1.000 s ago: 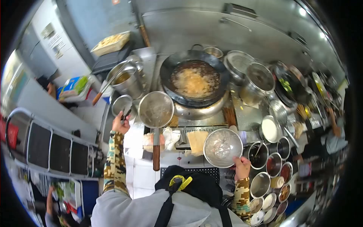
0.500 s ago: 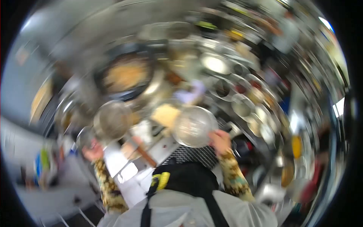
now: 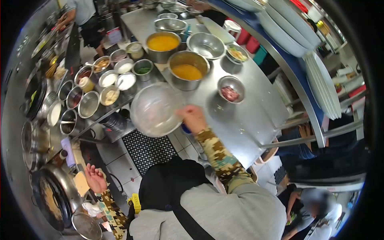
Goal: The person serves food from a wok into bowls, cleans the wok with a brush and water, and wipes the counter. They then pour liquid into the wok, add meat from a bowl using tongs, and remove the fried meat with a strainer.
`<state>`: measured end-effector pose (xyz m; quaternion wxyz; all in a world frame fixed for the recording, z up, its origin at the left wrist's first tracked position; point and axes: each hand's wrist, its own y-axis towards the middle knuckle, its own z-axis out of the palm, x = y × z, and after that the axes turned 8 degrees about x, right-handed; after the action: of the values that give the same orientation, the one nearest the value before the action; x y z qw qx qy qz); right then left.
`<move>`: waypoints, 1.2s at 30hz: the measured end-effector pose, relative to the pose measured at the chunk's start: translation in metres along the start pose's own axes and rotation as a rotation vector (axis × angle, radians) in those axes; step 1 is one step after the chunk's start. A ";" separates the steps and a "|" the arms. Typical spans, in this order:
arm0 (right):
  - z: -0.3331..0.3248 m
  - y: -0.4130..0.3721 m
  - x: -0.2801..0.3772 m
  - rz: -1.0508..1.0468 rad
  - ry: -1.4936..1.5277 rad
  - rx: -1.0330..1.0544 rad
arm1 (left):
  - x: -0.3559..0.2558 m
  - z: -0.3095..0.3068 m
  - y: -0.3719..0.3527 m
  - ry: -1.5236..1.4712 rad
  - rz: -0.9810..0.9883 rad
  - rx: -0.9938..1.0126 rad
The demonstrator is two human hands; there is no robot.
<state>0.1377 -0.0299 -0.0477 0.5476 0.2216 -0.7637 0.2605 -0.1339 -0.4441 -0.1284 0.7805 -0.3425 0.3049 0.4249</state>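
Observation:
My right hand (image 3: 193,118) grips the rim of a large round metal bowl (image 3: 157,110), slightly blurred, held over the gap between counters. My left hand (image 3: 95,179) is empty, palm up with its fingers apart, beside a wooden board (image 3: 81,183). A wok (image 3: 51,198) with brownish food lies below and left of that hand. Right of the held bowl, a small bowl of raw meat (image 3: 231,89) stands on the steel table (image 3: 256,108). Just behind the held bowl is a pot of orange liquid (image 3: 188,71).
Seasoning tins (image 3: 89,105) line the left counter. Another orange-filled pot (image 3: 163,42) and an empty metal bowl (image 3: 206,45) stand farther back. A blue shelf (image 3: 296,72) with stacked plates (image 3: 322,86) overhangs the right. One person (image 3: 84,20) is at upper left, another (image 3: 320,206) at lower right.
The view has swung right, from the stove toward the steel table. The bowl has come along in my right hand. My left hand stays empty, now beside the wooden board.

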 end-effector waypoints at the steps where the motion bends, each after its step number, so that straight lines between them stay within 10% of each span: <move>1: -0.044 0.009 -0.051 0.008 0.132 -0.200 | 0.011 0.023 0.004 0.027 -0.009 0.009; 9: -0.277 -0.037 -0.147 0.091 0.729 -1.195 | 0.095 0.162 -0.008 0.307 -0.196 0.131; 12: -0.289 -0.042 -0.184 0.194 0.808 -0.715 | 0.113 0.180 -0.018 0.386 -0.219 0.201; 18: -0.262 0.013 -0.123 0.063 -0.638 -0.804 | 0.118 0.190 -0.038 0.507 -0.232 0.233; 23: -0.287 0.075 -0.106 0.347 -1.111 -0.480 | 0.116 0.181 -0.044 0.542 -0.241 0.215; 36: -0.346 0.087 -0.110 -0.067 -0.827 -0.538 | 0.114 0.115 -0.062 0.463 -0.240 0.078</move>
<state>0.3660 0.2638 -0.0748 0.2443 0.1816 -0.9497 -0.0733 -0.0067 -0.3264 -0.1321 0.7474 -0.4339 0.4486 0.2275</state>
